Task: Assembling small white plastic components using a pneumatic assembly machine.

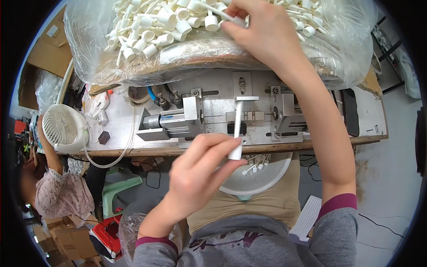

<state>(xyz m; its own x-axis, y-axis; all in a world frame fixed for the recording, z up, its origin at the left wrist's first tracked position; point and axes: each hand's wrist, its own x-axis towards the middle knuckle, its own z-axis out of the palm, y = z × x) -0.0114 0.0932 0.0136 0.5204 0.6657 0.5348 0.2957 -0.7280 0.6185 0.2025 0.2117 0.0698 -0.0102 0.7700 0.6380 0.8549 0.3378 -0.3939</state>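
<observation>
My left hand (189, 180) pinches a white ribbed cap with a long stem (236, 151) between thumb and fingers. Its stem points away from me, and the tip overlaps the middle of a metal clamping fixture (193, 109) in the picture; whether it touches is unclear. My right hand (267, 33) reaches forward over a large heap of similar white stemmed caps (151, 33) in clear plastic film. A second white stemmed cap (220, 12) is gripped in the right fingers, its stem angled to the far left.
Below the table edge, a white mesh basket (276, 177) on my lap holds several stemmed caps. At left stand a white fan (64, 127) and a looping clear hose (122, 151). A dark phone-like slab (350, 113) lies at right. Another person (64, 193) sits at far left.
</observation>
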